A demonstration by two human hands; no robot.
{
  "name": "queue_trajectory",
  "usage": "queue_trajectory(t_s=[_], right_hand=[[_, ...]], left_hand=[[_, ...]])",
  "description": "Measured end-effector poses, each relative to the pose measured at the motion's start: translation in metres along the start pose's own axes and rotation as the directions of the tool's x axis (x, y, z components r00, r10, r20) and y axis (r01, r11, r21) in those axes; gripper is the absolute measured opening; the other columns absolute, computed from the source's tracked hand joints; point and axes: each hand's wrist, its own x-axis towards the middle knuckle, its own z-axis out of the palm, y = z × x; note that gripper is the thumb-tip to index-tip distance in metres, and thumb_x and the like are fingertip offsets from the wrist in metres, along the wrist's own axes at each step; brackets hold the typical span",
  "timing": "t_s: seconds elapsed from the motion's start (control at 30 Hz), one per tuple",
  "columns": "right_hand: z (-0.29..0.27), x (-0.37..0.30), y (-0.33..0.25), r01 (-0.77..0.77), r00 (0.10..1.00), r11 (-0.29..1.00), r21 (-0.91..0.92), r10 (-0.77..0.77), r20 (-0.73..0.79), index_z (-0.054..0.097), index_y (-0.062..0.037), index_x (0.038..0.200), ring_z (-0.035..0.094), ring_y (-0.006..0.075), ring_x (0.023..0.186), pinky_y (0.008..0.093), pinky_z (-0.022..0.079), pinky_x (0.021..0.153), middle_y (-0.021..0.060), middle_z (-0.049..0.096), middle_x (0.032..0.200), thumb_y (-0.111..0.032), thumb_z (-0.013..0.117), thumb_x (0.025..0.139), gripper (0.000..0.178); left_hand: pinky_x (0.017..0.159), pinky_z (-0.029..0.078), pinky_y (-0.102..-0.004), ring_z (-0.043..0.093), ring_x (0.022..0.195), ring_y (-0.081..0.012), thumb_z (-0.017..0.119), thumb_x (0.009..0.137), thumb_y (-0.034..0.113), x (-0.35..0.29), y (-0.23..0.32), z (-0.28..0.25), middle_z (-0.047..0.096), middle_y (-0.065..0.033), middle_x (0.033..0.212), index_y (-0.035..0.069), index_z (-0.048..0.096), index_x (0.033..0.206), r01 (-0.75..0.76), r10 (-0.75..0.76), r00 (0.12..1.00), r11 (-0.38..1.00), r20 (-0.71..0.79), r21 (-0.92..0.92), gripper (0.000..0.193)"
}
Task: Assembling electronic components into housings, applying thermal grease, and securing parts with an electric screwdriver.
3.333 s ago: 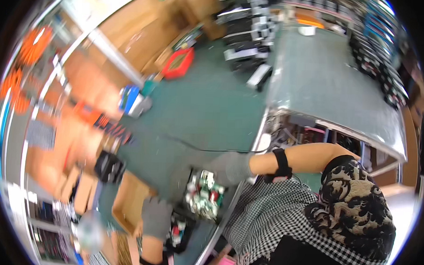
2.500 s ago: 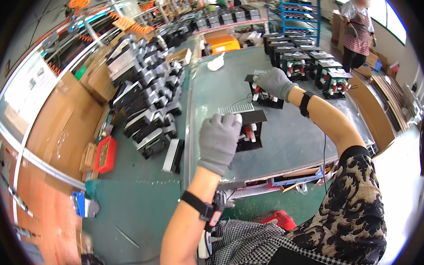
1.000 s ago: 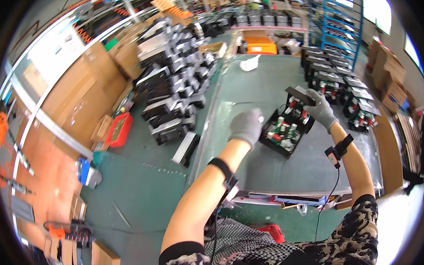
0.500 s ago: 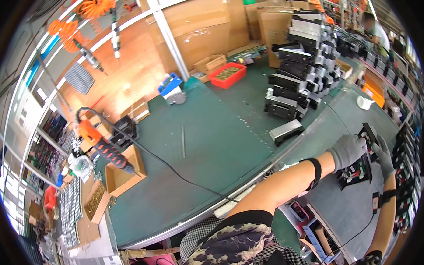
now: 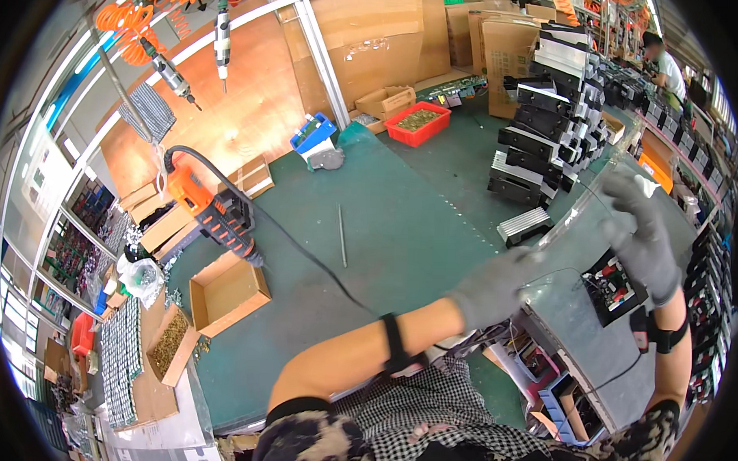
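Note:
Both my hands wear grey gloves. My left hand (image 5: 493, 290) is over the bench's front edge, apart from the black casing, and motion blur hides what its fingers do. Above the far right end of the casing is my right hand (image 5: 643, 240), blurred too, its fingers stretched out and apart with nothing visible in them. The open black casing (image 5: 609, 297) lies on the grey side table, showing a circuit board with red and white parts. From its left side a thin wire (image 5: 556, 274) curves toward my left hand; whether the hand holds it is unclear.
A ribbed heat-sink piece (image 5: 523, 226) lies by a tall stack of black and silver housings (image 5: 543, 139). On the green bench are an orange power screwdriver (image 5: 215, 217), a cardboard tray (image 5: 233, 295), a metal rod (image 5: 342, 236) and a red bin (image 5: 419, 125). A co-worker (image 5: 667, 70) stands far right.
My left hand has left the casing and moved left toward the green bench. My right hand has let go and risen away from it. The casing now lies on the side table.

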Motion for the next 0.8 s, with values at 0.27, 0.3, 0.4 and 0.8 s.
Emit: queue_trajectory(t_s=[0.27, 0.3, 0.4, 0.8], right_hand=[[0.141, 0.066, -0.107, 0.581, 0.671, 0.789, 0.200, -0.604, 0.430, 0.054, -0.0051, 0.113, 0.058, 0.0340, 0.094, 0.0408, 0.048, 0.079, 0.0173, 0.055, 0.112, -0.025, 0.069, 0.071, 0.049], [0.161, 0.074, -0.115, 0.604, 0.581, 0.742, 0.292, -0.661, 0.475, 0.051, -0.0058, 0.116, 0.057, 0.0334, 0.094, 0.0407, 0.048, 0.079, 0.0172, 0.054, 0.114, -0.024, 0.068, 0.073, 0.050], [0.232, 0.098, -0.153, 0.587, 0.424, 0.626, 0.513, -0.778, 0.463, 0.046, -0.0053, 0.121, 0.056, 0.0336, 0.096, 0.0404, 0.047, 0.081, 0.0173, 0.052, 0.116, -0.023, 0.065, 0.077, 0.051], [0.425, 0.214, -0.239, -0.363, 0.734, 0.434, 0.825, -0.412, 0.540, 0.015, -0.0063, 0.143, 0.050, 0.0200, 0.108, 0.0324, 0.045, 0.087, 0.0176, 0.041, 0.128, -0.011, 0.057, 0.085, 0.072]], left_hand=[[0.087, 0.045, -0.0396, 0.055, 0.101, -0.0322, 0.055, 0.085, 0.023, -0.179, -0.022, -0.123, 0.044, -0.0178, 0.131, 0.007, 0.040, 0.132, 0.519, -0.502, 0.854, 0.842, -0.139, 0.146, 0.052], [0.086, 0.046, -0.0389, 0.056, 0.100, -0.0314, 0.056, 0.086, 0.023, -0.193, -0.026, -0.132, 0.044, -0.0179, 0.130, 0.007, 0.041, 0.132, 0.561, -0.539, 0.825, 0.817, -0.167, 0.135, 0.051], [0.084, 0.047, -0.0375, 0.058, 0.098, -0.0288, 0.057, 0.085, 0.018, -0.243, -0.039, -0.156, 0.048, -0.0174, 0.125, 0.006, 0.043, 0.130, 0.637, -0.609, 0.744, 0.770, -0.277, 0.019, 0.049], [0.084, 0.046, -0.0293, 0.056, 0.096, -0.0169, 0.056, 0.089, 0.017, -0.338, -0.167, -0.300, 0.058, -0.0109, 0.115, 0.002, 0.048, 0.126, 0.604, -0.756, 0.502, 0.654, -0.420, -0.456, 0.040]])
